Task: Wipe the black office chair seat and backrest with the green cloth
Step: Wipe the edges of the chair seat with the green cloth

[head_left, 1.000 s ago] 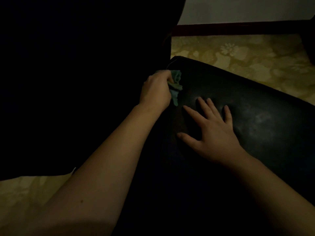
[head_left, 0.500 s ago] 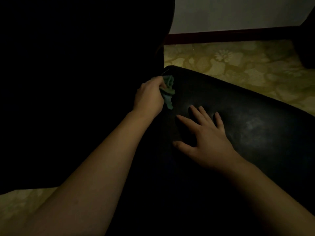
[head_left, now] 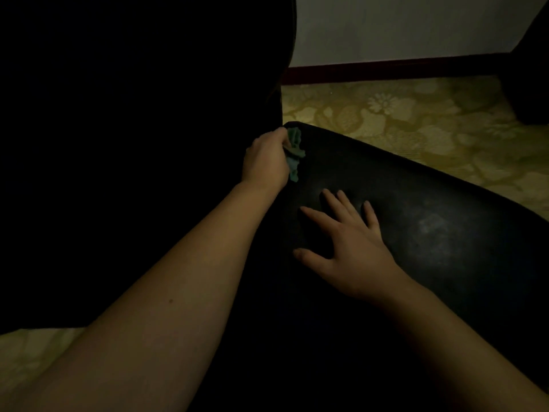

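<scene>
The black chair seat [head_left: 430,209] slopes from the upper middle to the right, with a dusty pale patch on it. The backrest [head_left: 148,144] is a large dark mass filling the left. My left hand [head_left: 266,159] grips the bunched green cloth [head_left: 294,156] at the crease where seat meets backrest, near the seat's far corner. My right hand [head_left: 344,245] rests flat on the seat with fingers spread, just below the cloth.
Yellow floral-patterned floor [head_left: 416,123] lies beyond the seat, and shows again at the lower left. A dark red skirting board [head_left: 386,71] runs under a pale wall. A dark object [head_left: 531,84] stands at the far right edge.
The view has drifted slightly, and both hands shifted a little left in frame. My left hand keeps hold of the cloth at the seat's far corner; my right hand stays flat.
</scene>
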A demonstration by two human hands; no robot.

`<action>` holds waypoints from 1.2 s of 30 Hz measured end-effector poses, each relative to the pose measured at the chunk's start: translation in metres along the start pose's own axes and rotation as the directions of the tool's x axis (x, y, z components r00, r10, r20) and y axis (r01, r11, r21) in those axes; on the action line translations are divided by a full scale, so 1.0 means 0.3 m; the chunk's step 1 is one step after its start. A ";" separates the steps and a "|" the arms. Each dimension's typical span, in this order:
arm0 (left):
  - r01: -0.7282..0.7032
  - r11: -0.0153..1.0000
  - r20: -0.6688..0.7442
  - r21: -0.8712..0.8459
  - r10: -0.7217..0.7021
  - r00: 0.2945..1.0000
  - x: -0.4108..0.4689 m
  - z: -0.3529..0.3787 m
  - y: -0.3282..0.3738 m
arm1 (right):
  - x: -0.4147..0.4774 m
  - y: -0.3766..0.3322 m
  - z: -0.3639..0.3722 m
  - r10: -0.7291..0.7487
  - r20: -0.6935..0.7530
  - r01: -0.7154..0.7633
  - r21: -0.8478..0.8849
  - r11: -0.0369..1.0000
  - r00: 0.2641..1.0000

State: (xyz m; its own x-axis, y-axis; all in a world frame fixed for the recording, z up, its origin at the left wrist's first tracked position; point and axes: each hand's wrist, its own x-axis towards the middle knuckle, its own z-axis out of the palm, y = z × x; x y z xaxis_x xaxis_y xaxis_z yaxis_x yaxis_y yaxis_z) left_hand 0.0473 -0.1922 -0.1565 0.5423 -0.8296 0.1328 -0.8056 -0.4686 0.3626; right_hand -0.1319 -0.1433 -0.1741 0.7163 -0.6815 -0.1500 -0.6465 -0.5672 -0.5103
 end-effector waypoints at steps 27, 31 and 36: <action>-0.107 0.994 0.092 0.010 0.106 0.990 -0.004 -0.005 -0.008 | 0.008 0.008 0.000 -0.025 -0.031 0.026 0.036 0.999 0.999; -0.151 0.989 0.146 -0.002 0.150 0.978 0.092 0.004 0.045 | 0.005 0.002 0.000 -0.008 -0.031 0.008 0.024 1.000 1.000; -0.101 0.994 0.099 -0.033 0.104 0.990 0.073 0.025 0.064 | 0.007 -0.003 -0.013 -0.008 -0.022 0.009 0.065 0.998 1.000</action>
State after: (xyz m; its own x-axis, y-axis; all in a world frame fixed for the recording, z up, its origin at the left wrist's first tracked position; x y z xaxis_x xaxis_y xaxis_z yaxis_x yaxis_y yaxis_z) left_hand 0.0418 -0.2216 -0.1536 0.4298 -0.8996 0.0779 -0.8476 -0.3723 0.3780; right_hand -0.1308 -0.1458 -0.1708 0.7153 -0.6871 -0.1273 -0.6216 -0.5424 -0.5652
